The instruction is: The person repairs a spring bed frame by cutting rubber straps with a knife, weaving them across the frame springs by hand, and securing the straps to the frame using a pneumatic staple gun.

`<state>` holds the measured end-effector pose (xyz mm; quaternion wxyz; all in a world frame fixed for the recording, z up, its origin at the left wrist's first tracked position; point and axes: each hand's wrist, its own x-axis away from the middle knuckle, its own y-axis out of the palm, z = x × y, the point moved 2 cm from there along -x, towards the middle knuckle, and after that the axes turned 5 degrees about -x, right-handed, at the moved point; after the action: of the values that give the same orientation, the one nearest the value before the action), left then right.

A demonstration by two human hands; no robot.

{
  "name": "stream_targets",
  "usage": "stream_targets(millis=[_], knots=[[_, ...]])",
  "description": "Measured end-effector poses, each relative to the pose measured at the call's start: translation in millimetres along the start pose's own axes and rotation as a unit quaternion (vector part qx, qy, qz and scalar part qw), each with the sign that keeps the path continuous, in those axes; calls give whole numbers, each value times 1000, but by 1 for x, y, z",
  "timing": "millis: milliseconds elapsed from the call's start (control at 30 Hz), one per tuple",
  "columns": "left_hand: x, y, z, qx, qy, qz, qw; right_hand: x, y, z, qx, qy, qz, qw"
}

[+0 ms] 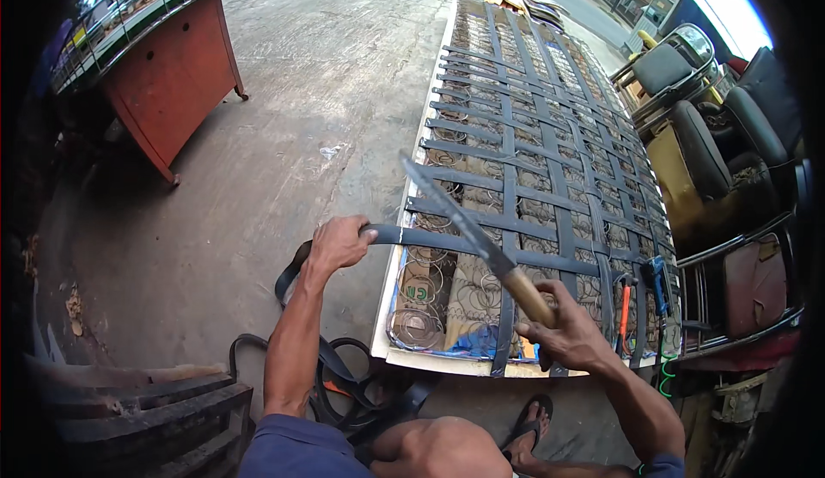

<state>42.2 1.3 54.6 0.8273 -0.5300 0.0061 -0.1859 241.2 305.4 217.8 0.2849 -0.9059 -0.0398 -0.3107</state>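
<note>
At the spring frame's (430, 359) near end, a black strap (434, 237) and a raised knife (455, 210)

Across the springs (418, 327), the strap runs from nine o'clock toward three, in among the lengthwise bands (509, 164); its nine o'clock end overhangs the frame's pale edge. I'd judge the step to be strap work with a blade at the ready. Done well, it wants the strap flat, untwisted and pulled in line with its neighbours. The blade is best brought only to strap that is taut, its edge turned away from the left hand (341, 242) and clear of the other bands.

The strap sits right inside that left hand, just beyond the frame's edge at nine o'clock: the fingers are curled closed on it, with slack looping down toward seven. The right hand (565, 327), between four and five o'clock of the strap, is wrapped around the knife's wooden handle (528, 297), the blade pointing between ten and eleven. From where I stand the blade crosses in front of the strap; I cannot tell whether they touch.

Farther out, an orange-handled tool (625, 310) and a blue tool (658, 284) lie toward four o'clock, and more black strapping (325, 359) coils at seven.
</note>
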Motion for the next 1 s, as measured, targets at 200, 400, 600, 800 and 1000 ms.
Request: stream_targets(millis=[200, 400, 600, 800, 1000], knots=[[6, 2, 15, 29, 9, 71, 997, -47, 62, -35, 206, -132, 77, 966], [12, 4, 9, 48, 4, 74, 996, -30, 98, -68, 176, -47, 48, 982], [9, -2, 28, 76, 46, 86, 992, -84, 130, -84, 200, -128, 71, 969], [8, -8, 22, 56, 22, 92, 994, -69, 142, -80, 228, -135, 90, 960], [22, -4, 36, 74, 14, 97, 992, -80, 135, -71, 197, -147, 113, 963]])
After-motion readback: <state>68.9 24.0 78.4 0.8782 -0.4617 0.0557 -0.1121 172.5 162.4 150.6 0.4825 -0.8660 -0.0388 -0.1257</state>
